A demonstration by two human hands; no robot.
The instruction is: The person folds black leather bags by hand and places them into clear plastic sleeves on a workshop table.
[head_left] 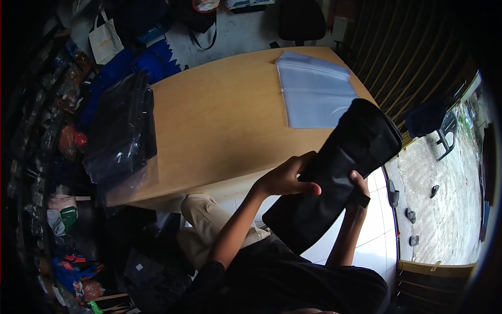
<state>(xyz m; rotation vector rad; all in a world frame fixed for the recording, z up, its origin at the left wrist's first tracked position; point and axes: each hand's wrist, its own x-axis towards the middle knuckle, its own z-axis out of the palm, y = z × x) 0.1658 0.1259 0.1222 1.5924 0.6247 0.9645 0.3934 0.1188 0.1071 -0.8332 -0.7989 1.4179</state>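
Observation:
Both my hands hold a folded black cloth item (351,149) up over the near edge of a wooden table (219,120). My left hand (285,179) grips its lower left side, fingers curled over the front. My right hand (358,183) grips the lower right side; only the thumb and part of the palm show, the rest is hidden behind the cloth. A small black tag hangs by that hand. On the table beyond the cloth lies a flat stack of clear plastic bags (314,94).
A pile of black items packed in clear plastic (123,133) sits on the table's left end and hangs over the edge. Bags and clutter fill the floor at left (68,89). An office chair (300,21) stands beyond the table. White tiles and an open doorway lie to the right.

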